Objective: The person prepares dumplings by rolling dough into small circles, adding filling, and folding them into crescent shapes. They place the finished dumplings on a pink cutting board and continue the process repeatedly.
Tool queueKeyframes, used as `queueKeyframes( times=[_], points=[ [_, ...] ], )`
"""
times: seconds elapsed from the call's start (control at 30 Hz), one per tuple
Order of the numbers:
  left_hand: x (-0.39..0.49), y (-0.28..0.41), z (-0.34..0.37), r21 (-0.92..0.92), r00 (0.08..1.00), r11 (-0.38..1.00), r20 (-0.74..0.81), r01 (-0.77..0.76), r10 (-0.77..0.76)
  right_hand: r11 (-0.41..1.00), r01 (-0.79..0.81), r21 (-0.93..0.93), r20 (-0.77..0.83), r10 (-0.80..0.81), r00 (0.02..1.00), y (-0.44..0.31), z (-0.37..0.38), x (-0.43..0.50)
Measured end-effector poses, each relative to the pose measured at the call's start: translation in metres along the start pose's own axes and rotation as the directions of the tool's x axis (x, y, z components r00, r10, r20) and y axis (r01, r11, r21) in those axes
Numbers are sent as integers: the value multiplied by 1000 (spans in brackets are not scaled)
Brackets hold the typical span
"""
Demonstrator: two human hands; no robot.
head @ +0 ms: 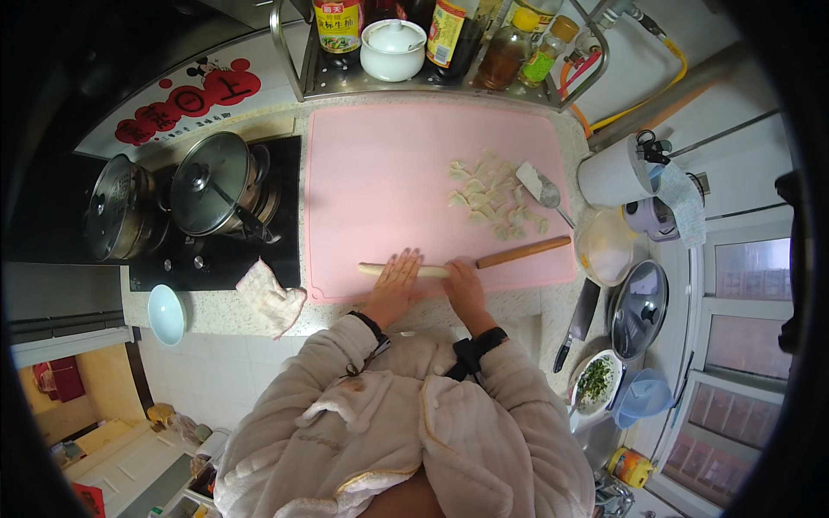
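Observation:
A thin rope of pale dough (371, 268) lies near the front edge of a pink silicone mat (375, 175). My left hand (396, 280) rests flat over the dough, its fingers stretched out across it. At the rope's right end, my right hand (464, 285) touches it with bent fingers; whether it grips the dough is not clear. A wooden rolling pin (523, 252) lies just right of my right hand. Beyond it are many small folded dumplings (482, 194) in a loose group. A metal scoop holding white flour (539, 184) lies beside them.
Left stands a black cooktop (214, 272) with two lidded pots (210, 184), a cloth (272, 296) and a pale bowl (166, 315). At right are a cleaver (578, 322), a glass lid (640, 311) and a bowl of chopped greens (594, 383). A rack of bottles (505, 55) stands behind the mat.

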State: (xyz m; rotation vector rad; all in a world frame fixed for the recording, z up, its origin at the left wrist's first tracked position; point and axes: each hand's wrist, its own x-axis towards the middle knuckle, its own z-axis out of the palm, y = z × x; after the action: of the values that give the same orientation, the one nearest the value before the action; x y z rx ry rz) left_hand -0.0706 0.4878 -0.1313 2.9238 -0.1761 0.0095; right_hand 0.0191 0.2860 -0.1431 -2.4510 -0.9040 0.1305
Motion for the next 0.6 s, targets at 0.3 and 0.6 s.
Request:
queueKeyframes(
  times=[0.3,0.6],
  points=[
    [14,5,12,-257,990,961,-61,106,-126,879,-30,475,44,11,999,0,-30,24],
    [-28,-15,-7,-185,954,963,-193,196,-231,990,-93,109,188,71,980,3,-27,32]
  ],
)
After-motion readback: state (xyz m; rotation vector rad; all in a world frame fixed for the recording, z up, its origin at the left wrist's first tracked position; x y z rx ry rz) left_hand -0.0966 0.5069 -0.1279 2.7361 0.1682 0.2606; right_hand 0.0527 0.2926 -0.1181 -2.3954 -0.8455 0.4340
